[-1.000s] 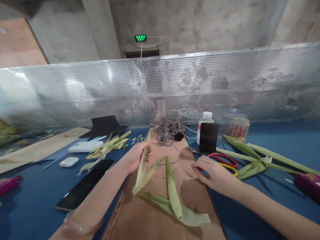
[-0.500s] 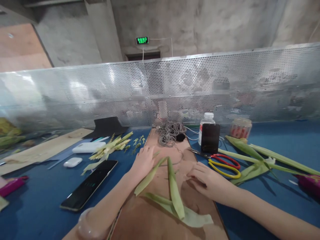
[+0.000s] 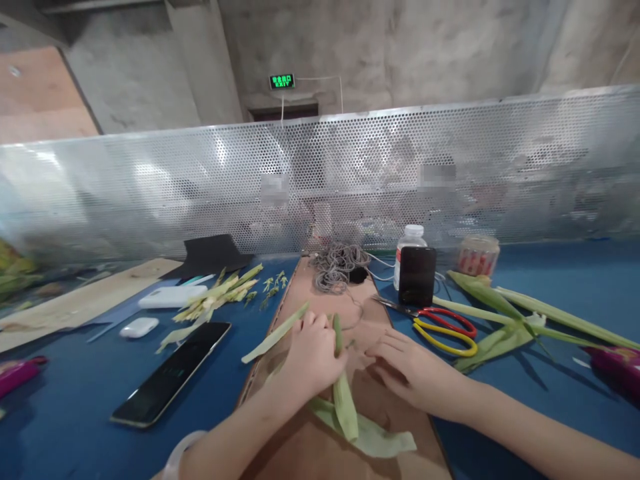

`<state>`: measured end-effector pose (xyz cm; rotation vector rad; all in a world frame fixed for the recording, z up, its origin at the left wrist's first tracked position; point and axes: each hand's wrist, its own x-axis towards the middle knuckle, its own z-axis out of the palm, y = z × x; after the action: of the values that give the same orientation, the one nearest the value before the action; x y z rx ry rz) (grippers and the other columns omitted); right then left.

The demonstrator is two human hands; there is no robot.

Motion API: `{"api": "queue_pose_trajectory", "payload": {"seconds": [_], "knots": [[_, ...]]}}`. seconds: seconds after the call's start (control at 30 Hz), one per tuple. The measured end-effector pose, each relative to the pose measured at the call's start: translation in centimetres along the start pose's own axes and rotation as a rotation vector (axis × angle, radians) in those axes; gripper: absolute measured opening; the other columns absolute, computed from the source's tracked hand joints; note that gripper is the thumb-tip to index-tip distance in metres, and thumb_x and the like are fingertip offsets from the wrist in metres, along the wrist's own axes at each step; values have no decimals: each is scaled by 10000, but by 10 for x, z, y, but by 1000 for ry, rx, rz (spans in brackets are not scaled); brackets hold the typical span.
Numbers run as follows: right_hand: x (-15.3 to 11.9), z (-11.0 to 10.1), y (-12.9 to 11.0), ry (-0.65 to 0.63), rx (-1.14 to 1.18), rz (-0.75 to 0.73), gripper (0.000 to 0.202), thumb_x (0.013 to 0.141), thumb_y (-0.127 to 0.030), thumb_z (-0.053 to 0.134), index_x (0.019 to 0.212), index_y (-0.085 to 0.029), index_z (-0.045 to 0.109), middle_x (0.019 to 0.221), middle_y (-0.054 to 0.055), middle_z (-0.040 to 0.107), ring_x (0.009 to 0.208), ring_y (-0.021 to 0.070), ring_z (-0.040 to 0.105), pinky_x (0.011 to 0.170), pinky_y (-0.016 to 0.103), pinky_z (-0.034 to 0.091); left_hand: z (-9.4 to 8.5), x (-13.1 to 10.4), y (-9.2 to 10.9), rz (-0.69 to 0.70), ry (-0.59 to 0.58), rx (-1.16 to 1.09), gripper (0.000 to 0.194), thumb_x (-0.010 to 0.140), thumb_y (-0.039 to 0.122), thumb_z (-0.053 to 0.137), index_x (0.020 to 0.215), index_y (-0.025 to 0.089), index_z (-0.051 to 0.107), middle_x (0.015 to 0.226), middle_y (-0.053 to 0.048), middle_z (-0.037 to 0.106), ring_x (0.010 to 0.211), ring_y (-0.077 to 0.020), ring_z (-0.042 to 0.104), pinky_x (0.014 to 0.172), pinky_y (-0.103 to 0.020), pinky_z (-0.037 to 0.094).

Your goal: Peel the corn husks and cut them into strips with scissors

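Observation:
My left hand [image 3: 316, 352] lies over the brown board, its fingers curled onto a folded green corn husk [image 3: 345, 407]. The husk's upper tip shows past the knuckles and its wide end points toward me. Beneath it lies a paler flat husk piece [image 3: 385, 438]. A narrow husk strip [image 3: 275, 335] slants across the board's left edge, beside my left fingers. My right hand [image 3: 413, 373] rests on the right side of the board [image 3: 400, 417], fingers loosely stretched with nothing seen in them. Part of the husk under my left palm is hidden.
Scissors [image 3: 447, 331] with red and yellow handles lie right of the board, near a bottle [image 3: 414, 235], a dark upright phone-like slab [image 3: 417, 277] and more husks [image 3: 510, 340]. A tangle of grey cord [image 3: 337, 267] sits at the board's far end. Left lies a phone [image 3: 173, 373].
My left hand has moved right and toward me, from the board's left edge onto the folded husk, and its fingers have curled. The narrow strip has shifted left. My right hand has barely moved.

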<state>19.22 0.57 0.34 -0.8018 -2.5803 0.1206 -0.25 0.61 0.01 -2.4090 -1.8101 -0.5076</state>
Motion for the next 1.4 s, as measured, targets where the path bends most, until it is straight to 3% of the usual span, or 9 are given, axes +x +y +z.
{"api": "queue_pose_trajectory", "payload": {"seconds": [0.2,0.47,0.57,0.67,0.73,0.87,0.97,1.17,1.4], "knots": [[-1,-2,2,21,13,23,233,794,-113,420,963,-183,563,912,83,608,957,208,521,835,355,425,-1,0,1,-33,-11,-16,340,689,482,493,564,175,571,778,-105,568,864,-290,460,759,-416,297],[-1,-2,3,-18,21,82,343,788,-128,423,1122,-158,497,1091,117,565,1026,213,496,867,351,419,-1,4,-3,-106,-55,-109,193,666,261,508,502,163,532,739,-78,562,834,-261,457,736,-396,300],[-2,-3,2,4,89,114,344,803,-169,429,1144,-175,466,1087,111,554,1027,210,493,868,345,415,-13,6,-4,-165,-129,-452,181,682,272,523,546,153,529,708,-41,522,763,-203,464,714,-337,321],[-3,-5,0,107,242,268,348,850,-269,391,1187,-183,397,966,88,571,888,181,545,803,326,444,-25,5,-2,-173,-336,-1121,240,736,381,517,670,151,546,642,10,467,628,-125,435,617,-255,327],[-1,-6,-1,183,387,367,359,862,-326,369,1191,-183,375,883,61,570,814,165,553,765,313,451,-28,2,1,-149,-460,-1435,262,748,402,526,729,143,557,669,4,486,620,-106,436,604,-232,329],[4,-10,-4,238,730,424,284,854,-398,352,886,-163,507,699,14,537,664,134,530,649,259,441,-19,-5,6,-91,-651,-1548,258,742,384,565,765,127,578,737,-32,549,652,-107,490,634,-229,358],[7,-12,-6,219,809,469,327,826,-416,401,623,-168,466,570,-16,481,547,101,462,569,230,391,-11,-8,9,-101,-713,-1492,260,729,390,581,784,136,589,721,-23,558,606,-97,498,609,-233,379],[5,-8,-15,189,847,527,288,780,-376,508,587,-168,461,525,-42,456,493,84,426,495,209,338,-16,-9,21,-157,-828,-1674,324,779,400,498,958,146,591,753,-73,636,660,-150,595,649,-297,443],[5,-13,-22,196,962,546,315,780,-381,518,561,-158,476,501,-50,434,500,85,418,532,212,340,-17,-10,30,-244,-823,-1778,352,804,354,401,826,90,633,731,-115,667,611,-146,604,599,-258,435]]}}
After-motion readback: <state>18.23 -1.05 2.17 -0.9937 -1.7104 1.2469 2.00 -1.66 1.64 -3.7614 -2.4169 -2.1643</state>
